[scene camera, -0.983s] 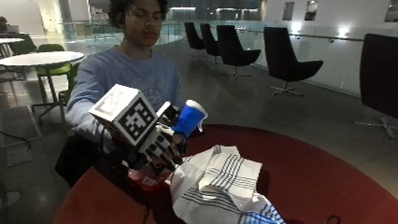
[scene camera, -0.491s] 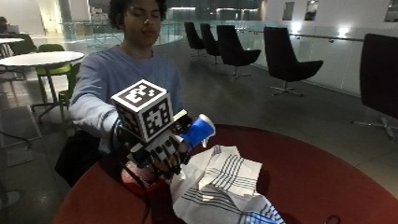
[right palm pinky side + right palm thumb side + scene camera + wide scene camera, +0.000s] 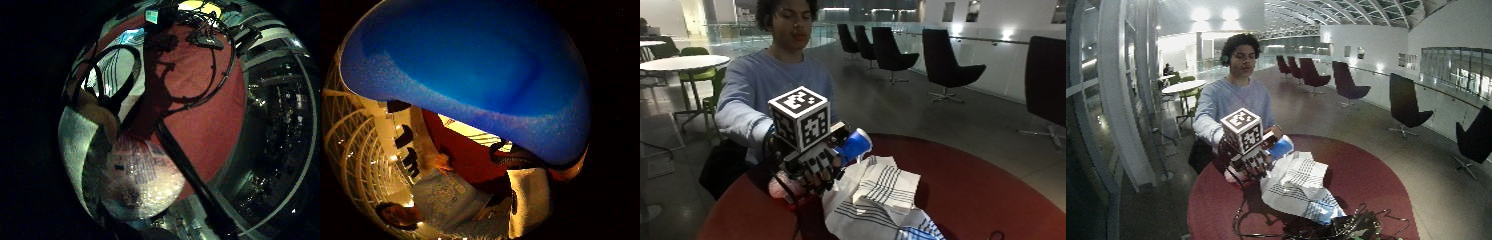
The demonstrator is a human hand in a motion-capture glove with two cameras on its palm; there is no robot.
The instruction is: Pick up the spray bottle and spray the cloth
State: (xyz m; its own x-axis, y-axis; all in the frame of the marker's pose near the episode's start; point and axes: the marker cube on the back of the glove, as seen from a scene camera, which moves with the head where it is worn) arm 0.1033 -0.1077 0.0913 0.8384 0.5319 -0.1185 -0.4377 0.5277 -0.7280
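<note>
My gloved right hand grips the spray bottle by its neck, just above the red round table. The bottle's blue spray head sticks out past the fingers toward the white striped cloth, which lies crumpled on the table beside the hand. The bottle's pinkish body hangs below the hand. In the thumb side palm view the blue spray head fills most of the picture. The little finger side palm view shows the labelled bottle body close by, and the cloth on the table.
A tangle of dark cables lies at the table's near edge, with one cable looping over the red top. Black chairs and a white table stand far behind the person.
The hand has turned and sunk a little with the bottle. The blue spray head has come lower and nearer the cloth.
</note>
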